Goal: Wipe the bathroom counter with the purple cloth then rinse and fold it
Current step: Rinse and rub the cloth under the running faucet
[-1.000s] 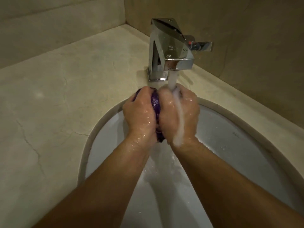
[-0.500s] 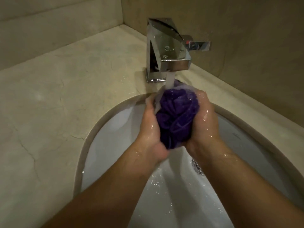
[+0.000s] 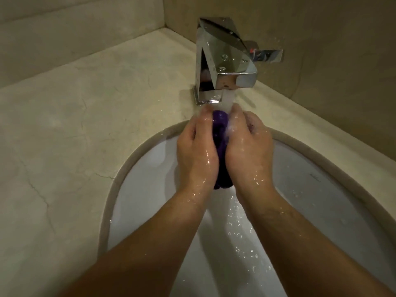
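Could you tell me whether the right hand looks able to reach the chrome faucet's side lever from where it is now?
Probably yes: nothing stands between the right hand and the lever, but it is clamped on the bunched purple cloth with the left hand, so it must let go first.

— Surface?
— Beige stone counter (image 3: pixel 75 125), hairline cracks, wet patches near the chrome faucet (image 3: pixel 216 61) standing on it.
— Anything else?
— White oval sink (image 3: pixel 150 168) set into it.
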Tool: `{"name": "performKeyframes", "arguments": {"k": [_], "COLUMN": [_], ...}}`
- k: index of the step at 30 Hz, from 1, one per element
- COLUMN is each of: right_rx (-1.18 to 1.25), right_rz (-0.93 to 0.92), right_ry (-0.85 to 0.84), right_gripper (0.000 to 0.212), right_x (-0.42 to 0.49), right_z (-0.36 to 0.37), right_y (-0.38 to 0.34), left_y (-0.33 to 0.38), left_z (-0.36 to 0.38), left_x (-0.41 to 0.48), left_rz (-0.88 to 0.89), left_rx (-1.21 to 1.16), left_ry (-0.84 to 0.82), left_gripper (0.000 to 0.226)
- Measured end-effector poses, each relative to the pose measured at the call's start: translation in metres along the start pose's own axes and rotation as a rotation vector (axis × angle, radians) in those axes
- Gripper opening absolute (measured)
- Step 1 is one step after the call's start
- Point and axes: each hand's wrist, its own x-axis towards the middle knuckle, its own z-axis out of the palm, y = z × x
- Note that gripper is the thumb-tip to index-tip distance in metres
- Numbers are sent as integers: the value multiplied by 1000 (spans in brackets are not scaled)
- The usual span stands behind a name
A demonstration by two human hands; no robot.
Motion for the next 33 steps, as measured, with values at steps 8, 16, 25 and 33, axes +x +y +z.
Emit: {"name": "performKeyframes", "arguments": {"k": [8, 16, 25, 33], "right_rx": [-96, -82, 585, -43], "right_rz": [-44, -66, 338, -23], "right_ry": [92, 72, 26, 65], "right_gripper": [24, 37, 28, 42], "right_x": [8, 9, 24, 11], "right_z": [5, 8, -19, -27], "right_y": [9, 3, -5, 6], "left_y": [-2, 0, 10, 5], "left_z": [-5, -12, -10, -11], "left_x": [7, 19, 10, 2], "left_rz": [122, 59, -423, -588], "left_rx": [100, 75, -420, -560], "left_ry": [42, 78, -122, -355], "left_gripper": [20, 22, 59, 56]}}
